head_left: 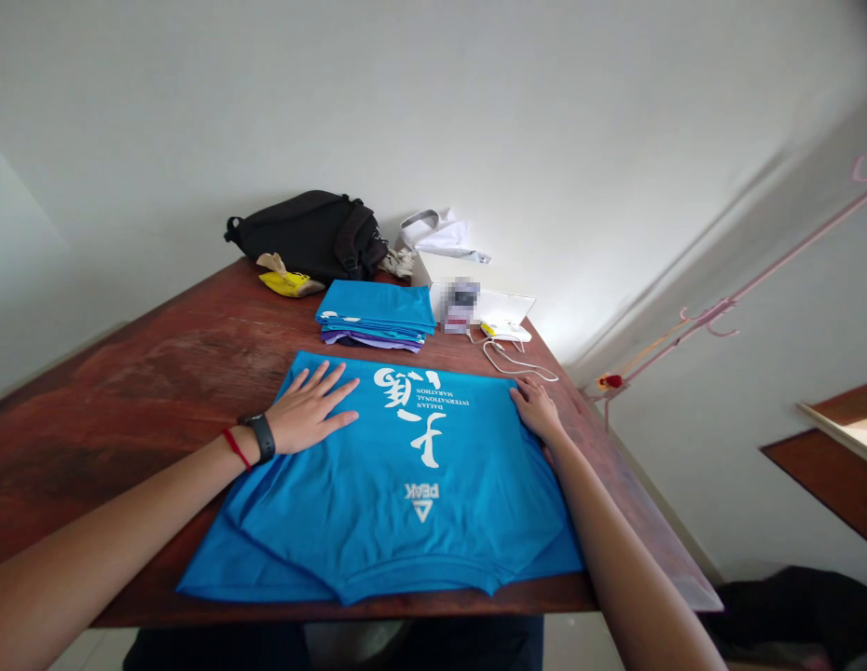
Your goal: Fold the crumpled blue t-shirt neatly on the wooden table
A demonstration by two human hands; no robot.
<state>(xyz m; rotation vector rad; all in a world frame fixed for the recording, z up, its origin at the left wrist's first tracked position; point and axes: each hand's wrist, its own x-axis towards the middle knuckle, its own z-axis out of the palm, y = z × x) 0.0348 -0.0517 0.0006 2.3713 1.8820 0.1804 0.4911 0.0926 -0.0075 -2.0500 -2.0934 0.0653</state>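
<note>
A blue T-shirt [475,485] with white lettering lies spread on the wooden table, its collar toward me and the print upside down from here. My left hand [309,408] rests flat on the shirt's far left part, fingers spread; a dark watch and a red cord circle that wrist. At the far right edge of the shirt sits my right hand [538,408], its fingers laid out on the fabric and the table beside it. Just beyond the shirt is a stack of folded shirts [376,312], blue on top with purple lower down.
Along the back of the table [126,410] are a black backpack [308,233], a yellow packet [290,282], a white box [430,270], a badge card [461,308] and a white cord [521,368]. A pink rack pole [769,266] with hooks slants at the right.
</note>
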